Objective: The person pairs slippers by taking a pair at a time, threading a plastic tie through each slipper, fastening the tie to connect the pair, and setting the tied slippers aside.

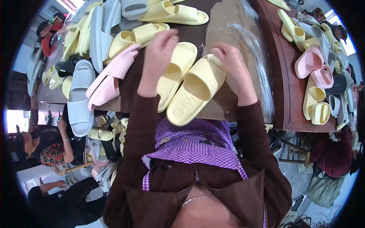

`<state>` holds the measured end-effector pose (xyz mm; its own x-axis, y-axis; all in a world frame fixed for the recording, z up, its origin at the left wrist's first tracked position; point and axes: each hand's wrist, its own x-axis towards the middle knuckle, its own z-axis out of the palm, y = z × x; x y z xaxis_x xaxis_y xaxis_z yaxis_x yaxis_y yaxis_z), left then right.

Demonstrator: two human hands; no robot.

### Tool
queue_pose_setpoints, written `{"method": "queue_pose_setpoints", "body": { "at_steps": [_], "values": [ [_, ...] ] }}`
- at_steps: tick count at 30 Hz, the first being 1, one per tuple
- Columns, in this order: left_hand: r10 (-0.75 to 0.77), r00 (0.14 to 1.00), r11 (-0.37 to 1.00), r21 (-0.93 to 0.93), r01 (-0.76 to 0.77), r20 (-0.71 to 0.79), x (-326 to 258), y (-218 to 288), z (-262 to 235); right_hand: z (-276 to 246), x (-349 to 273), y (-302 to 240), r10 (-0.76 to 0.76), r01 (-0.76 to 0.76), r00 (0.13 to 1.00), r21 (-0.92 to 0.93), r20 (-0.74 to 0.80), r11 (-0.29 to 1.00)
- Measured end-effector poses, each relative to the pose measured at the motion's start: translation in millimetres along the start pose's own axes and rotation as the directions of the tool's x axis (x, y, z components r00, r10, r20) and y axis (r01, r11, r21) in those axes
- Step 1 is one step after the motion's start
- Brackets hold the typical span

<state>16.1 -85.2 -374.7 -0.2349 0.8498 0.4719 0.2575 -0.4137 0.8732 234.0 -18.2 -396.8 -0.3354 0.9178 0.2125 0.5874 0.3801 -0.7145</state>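
Observation:
Two pale yellow slide sandals lie side by side at the table's near edge: the left slide (183,53) and the right slide (195,87), whose sole end overhangs the edge. Above the left slide, my left hand (160,55) is raised with its fingers curled into a pinch; whatever it may hold is too fine to see. My right hand (230,59) is closed beside the far end of the right slide. A short thin pale strand shows just left of its fingertips, but I cannot tell whether the fingers grip it.
A bundle of clear thin strands (258,64) lies on brown card (224,36) to the right. Pink slides (110,78), a grey slide (81,102) and more yellow ones crowd the left. More footwear covers the right table (283,76). Other people work at far left.

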Motion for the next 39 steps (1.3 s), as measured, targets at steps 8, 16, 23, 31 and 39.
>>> {"method": "queue_pose_setpoints", "body": {
  "at_steps": [8, 16, 23, 31, 39],
  "values": [
    [-0.226, 0.965, 0.875, 0.463, 0.14, 0.134, -75.8, -38.0, -62.0, 15.5, 19.0, -3.0, -0.167, 0.117, 0.919, 0.157, 0.357, 0.981],
    [-0.378, 0.909, 0.923, 0.15, 0.354, 0.177, -91.1, -22.4, -53.0, 18.6, 22.2, 5.7, -0.08, 0.035, 0.918, 0.121, 0.388, 0.992],
    [-0.415, 0.91, 0.902, -0.13, 0.411, -0.004, -93.7, -49.1, -58.4, -117.3, 14.2, 0.1, -0.065, 0.051, 0.994, 0.141, 0.093, 0.989],
    [-0.28, 0.959, 0.959, 0.021, 0.281, -0.05, -89.9, -46.7, -47.1, -396.7, 46.6, 89.2, 0.112, -0.156, 0.61, 0.019, -0.784, 0.988],
    [-0.11, 0.962, 0.96, 0.223, 0.168, -0.25, -113.9, -22.9, -71.4, -361.7, 23.0, 110.8, 0.199, -0.02, 0.808, 0.313, -0.555, 0.95]
  ]
}}
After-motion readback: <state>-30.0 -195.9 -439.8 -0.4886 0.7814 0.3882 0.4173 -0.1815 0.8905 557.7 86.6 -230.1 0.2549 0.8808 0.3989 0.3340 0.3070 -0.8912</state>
